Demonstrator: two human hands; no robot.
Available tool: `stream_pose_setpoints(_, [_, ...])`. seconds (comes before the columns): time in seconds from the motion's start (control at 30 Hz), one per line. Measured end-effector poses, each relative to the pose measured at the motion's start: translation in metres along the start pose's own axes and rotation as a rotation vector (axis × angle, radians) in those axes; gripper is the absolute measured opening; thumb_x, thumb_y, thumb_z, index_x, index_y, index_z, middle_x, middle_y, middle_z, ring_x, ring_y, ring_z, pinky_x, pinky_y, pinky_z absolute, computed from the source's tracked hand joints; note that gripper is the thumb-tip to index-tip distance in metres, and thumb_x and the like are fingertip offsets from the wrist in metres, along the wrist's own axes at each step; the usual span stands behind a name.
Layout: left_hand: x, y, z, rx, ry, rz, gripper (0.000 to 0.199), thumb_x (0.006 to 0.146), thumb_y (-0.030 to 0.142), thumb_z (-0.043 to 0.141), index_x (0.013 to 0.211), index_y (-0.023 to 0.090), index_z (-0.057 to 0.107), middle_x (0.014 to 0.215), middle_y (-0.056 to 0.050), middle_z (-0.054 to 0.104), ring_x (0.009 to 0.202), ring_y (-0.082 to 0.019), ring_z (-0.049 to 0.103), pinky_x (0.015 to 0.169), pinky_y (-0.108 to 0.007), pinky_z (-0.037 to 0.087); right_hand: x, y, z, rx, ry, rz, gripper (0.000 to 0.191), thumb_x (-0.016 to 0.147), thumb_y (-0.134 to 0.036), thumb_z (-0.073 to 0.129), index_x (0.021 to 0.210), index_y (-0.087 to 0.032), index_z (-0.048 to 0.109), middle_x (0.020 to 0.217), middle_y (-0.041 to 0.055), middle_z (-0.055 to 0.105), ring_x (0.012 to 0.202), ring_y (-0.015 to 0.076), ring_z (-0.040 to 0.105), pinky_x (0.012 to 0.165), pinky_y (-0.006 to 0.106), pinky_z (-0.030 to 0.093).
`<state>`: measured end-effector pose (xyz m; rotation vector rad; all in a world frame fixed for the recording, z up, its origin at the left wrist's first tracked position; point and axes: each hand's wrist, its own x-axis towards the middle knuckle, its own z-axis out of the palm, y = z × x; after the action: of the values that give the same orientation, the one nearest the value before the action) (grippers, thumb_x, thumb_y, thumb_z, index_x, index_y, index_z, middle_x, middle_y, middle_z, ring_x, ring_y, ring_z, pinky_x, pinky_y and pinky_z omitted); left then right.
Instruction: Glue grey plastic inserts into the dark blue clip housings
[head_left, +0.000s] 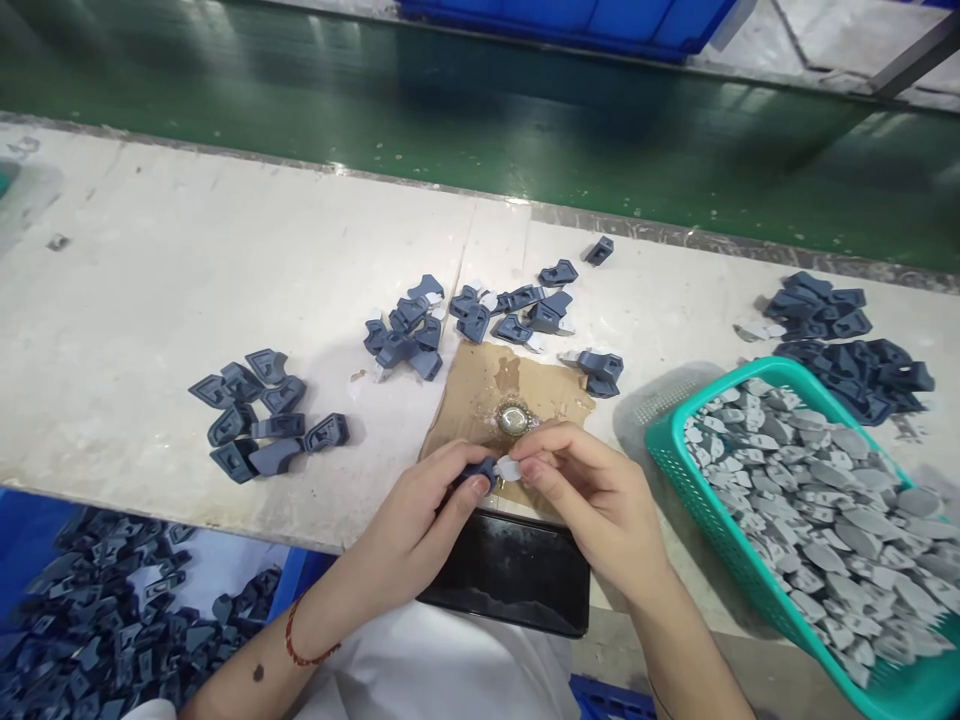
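Near the table's front edge, my left hand [431,510] is closed around a dark blue plastic part [478,472]. My right hand [592,490] pinches a small light grey oval piece [508,469] at its right side. The grey piece's left end meets the blue part. Just beyond the fingers, a round metallic item [514,420] with a glossy centre sits on a piece of brown cardboard [465,400]. A black phone-like slab [517,575] lies below my hands.
Dark blue parts [277,428] lie in loose groups on the white table [150,290]. A teal basket [712,530] of grey pieces stands at right. At lower left is a blue bin [304,575] of blue parts. A green belt [300,110] runs behind.
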<state>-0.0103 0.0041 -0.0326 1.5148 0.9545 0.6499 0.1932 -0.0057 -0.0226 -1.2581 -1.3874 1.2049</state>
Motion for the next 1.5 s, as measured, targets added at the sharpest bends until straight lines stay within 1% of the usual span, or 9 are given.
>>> stream_pose_setpoints(0.23, [-0.001, 0.0, 0.0, 0.026, 0.012, 0.001, 0.03, 0.113, 0.036, 0.042, 0.119, 0.022, 0.068, 0.089, -0.001, 0.061, 0.082, -0.018, 0.058, 0.078, -0.028, 0.045, -0.001, 0.002, 0.002, -0.016, -0.034, 0.001, 0.008, 0.101, -0.026, 0.068, 0.095, -0.025, 0.073, 0.086, -0.0018, 0.075, 0.077, 0.0115, 0.069, 0.068, 0.02, 0.053])
stream_pose_setpoints(0.53, [0.002, 0.001, 0.001, 0.063, -0.01, 0.016, 0.027, 0.113, 0.03, 0.04, 0.116, 0.021, 0.066, 0.098, -0.001, 0.068, 0.086, -0.016, 0.06, 0.079, -0.027, 0.045, -0.001, 0.006, 0.003, -0.035, -0.083, -0.028, 0.01, 0.103, -0.025, 0.065, 0.095, -0.026, 0.071, 0.091, -0.0028, 0.075, 0.085, 0.0111, 0.07, 0.075, 0.021, 0.054])
stream_pose_setpoints(0.67, [0.001, -0.001, 0.002, 0.048, 0.027, 0.027, 0.027, 0.113, 0.03, 0.042, 0.117, 0.021, 0.067, 0.101, -0.001, 0.069, 0.09, -0.015, 0.062, 0.082, -0.026, 0.046, -0.001, 0.006, 0.001, -0.157, -0.078, -0.076, 0.009, 0.105, -0.024, 0.062, 0.099, -0.026, 0.069, 0.092, -0.0017, 0.074, 0.087, 0.0127, 0.07, 0.075, 0.023, 0.053])
stream_pose_setpoints(0.77, [0.0, -0.003, 0.003, -0.042, 0.047, 0.002, 0.025, 0.112, 0.034, 0.047, 0.115, 0.022, 0.069, 0.101, -0.001, 0.071, 0.091, -0.015, 0.064, 0.083, -0.026, 0.048, 0.0, 0.0, -0.002, -0.336, -0.066, -0.215, 0.01, 0.104, -0.02, 0.06, 0.107, -0.025, 0.068, 0.097, 0.0006, 0.073, 0.092, 0.015, 0.07, 0.079, 0.026, 0.054])
stream_pose_setpoints(0.93, [0.0, -0.004, 0.005, -0.374, 0.12, -0.083, 0.024, 0.109, 0.042, 0.053, 0.112, 0.021, 0.065, 0.093, -0.001, 0.072, 0.086, -0.015, 0.067, 0.081, -0.025, 0.053, 0.005, -0.014, 0.001, -0.711, -0.13, -0.391, 0.052, 0.098, -0.032, 0.067, 0.146, -0.016, 0.053, 0.134, 0.0141, 0.066, 0.122, 0.0268, 0.062, 0.1, 0.04, 0.054])
stream_pose_setpoints(1.07, [0.001, -0.004, 0.006, -0.483, 0.139, -0.098, 0.022, 0.106, 0.043, 0.059, 0.11, 0.022, 0.062, 0.087, 0.001, 0.072, 0.083, -0.015, 0.068, 0.082, -0.025, 0.055, 0.013, -0.019, 0.013, -0.915, -0.176, -0.433, 0.069, 0.091, -0.042, 0.075, 0.146, -0.009, 0.051, 0.138, 0.0194, 0.065, 0.12, 0.0336, 0.061, 0.096, 0.048, 0.055])
stream_pose_setpoints(1.2, [0.0, -0.002, 0.005, -0.484, 0.142, -0.122, 0.021, 0.105, 0.043, 0.062, 0.105, 0.022, 0.062, 0.08, 0.003, 0.068, 0.076, -0.012, 0.066, 0.077, -0.022, 0.055, 0.023, -0.019, 0.019, -0.982, -0.15, -0.492, 0.058, 0.088, -0.036, 0.074, 0.136, -0.006, 0.059, 0.126, 0.0194, 0.069, 0.111, 0.0341, 0.063, 0.089, 0.047, 0.055])
stream_pose_setpoints(1.37, [-0.001, -0.002, 0.005, -0.414, 0.104, -0.127, 0.021, 0.106, 0.042, 0.059, 0.106, 0.021, 0.062, 0.09, 0.0, 0.073, 0.087, -0.015, 0.071, 0.081, -0.023, 0.055, 0.029, -0.018, 0.015, -0.992, -0.141, -0.569, 0.033, 0.092, -0.03, 0.066, 0.117, -0.008, 0.068, 0.113, 0.0165, 0.073, 0.099, 0.0306, 0.065, 0.079, 0.042, 0.052])
stream_pose_setpoints(1.5, [-0.001, -0.002, 0.004, -0.381, 0.086, -0.155, 0.026, 0.106, 0.046, 0.057, 0.105, 0.02, 0.06, 0.091, -0.002, 0.072, 0.088, -0.018, 0.07, 0.08, -0.027, 0.053, 0.03, -0.015, 0.013, -0.945, -0.127, -0.592, 0.027, 0.096, -0.031, 0.062, 0.111, -0.009, 0.069, 0.106, 0.0139, 0.075, 0.089, 0.0271, 0.064, 0.072, 0.039, 0.05])
